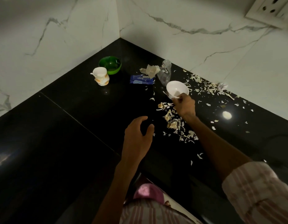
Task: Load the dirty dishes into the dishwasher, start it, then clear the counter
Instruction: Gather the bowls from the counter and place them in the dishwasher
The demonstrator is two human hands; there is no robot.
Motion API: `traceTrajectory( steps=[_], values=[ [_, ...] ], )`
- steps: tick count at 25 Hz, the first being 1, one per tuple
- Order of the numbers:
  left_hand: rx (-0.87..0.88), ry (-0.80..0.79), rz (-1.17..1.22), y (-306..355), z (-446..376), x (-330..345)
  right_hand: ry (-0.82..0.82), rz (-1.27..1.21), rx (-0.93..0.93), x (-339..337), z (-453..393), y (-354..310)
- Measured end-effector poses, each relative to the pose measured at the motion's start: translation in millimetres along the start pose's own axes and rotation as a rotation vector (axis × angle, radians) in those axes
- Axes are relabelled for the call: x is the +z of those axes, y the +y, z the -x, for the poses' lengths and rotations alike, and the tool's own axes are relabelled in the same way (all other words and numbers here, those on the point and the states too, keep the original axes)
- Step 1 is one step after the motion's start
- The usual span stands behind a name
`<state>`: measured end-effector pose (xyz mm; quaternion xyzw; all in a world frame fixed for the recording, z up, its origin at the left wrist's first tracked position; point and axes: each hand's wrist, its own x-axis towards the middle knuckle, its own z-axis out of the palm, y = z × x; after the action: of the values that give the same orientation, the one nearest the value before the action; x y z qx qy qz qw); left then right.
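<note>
Head view, looking down on a black counter (62, 143) set in a marble-walled corner. Landmark for all positions: the white bowl (177, 89).

Right hand (185, 105) pinches the near rim of the white bowl, thumb and fingers closed on its edge; the bowl is tilted toward the camera. Cannot tell whether its base still touches the counter. Left hand (137, 136) hovers nearer the camera than the bowl and to its left, fingers loosely curved and apart, holding nothing.

Other dishes: a white cup (101, 76) with an orange pattern stands well left of the bowl, and a green bowl (110, 64) sits just behind the cup, touching or nearly so. Both upright.

Litter: a blue wrapper (141, 79) left of the bowl, crumpled paper (149, 69) and a clear plastic bag (165, 71) just behind it, pale peel scraps (177, 125) scattered to its right and between it and the camera.

Judgement: dish-collecting stage, early. One dish in hand, two not yet picked up; dishwasher not in view, counter uncleared.

Next move likely calls for lifting the bowl clear and keeping it level if anything is inside; the inside looks empty, but light is poor. The free left hand could reach left for the cup. A rim pinch is a weak hold, so a hand under the base would be safer for carrying.
</note>
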<state>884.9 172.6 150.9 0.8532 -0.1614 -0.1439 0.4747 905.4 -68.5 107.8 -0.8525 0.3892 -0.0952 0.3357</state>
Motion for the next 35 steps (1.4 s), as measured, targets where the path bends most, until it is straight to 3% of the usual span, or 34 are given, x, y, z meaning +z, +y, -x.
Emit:
traceTrajectory(
  steps=[4,9,18,23,29,35],
  values=[
    [0.045,-0.036,-0.012,-1.0,20.1,13.8,0.039,-0.156,-0.038,-32.5,75.0,23.9],
    [0.08,-0.125,-0.023,7.9,28.4,38.6,0.133,-0.136,0.117,-81.3,165.9,97.0],
    [0.155,-0.227,-0.08,31.8,39.7,72.6,0.301,-0.045,0.262,-101.7,204.0,169.5],
    [0.144,-0.225,-0.1,26.4,42.2,74.7,0.229,-0.073,0.354,-106.1,204.9,174.5],
    [0.046,-0.136,-0.108,14.4,31.6,58.8,0.02,-0.093,0.417,-129.2,208.3,150.0],
    [0.048,-0.072,-0.053,-6.9,14.8,39.9,-0.089,-0.118,0.115,-91.5,204.4,60.4]
  ],
)
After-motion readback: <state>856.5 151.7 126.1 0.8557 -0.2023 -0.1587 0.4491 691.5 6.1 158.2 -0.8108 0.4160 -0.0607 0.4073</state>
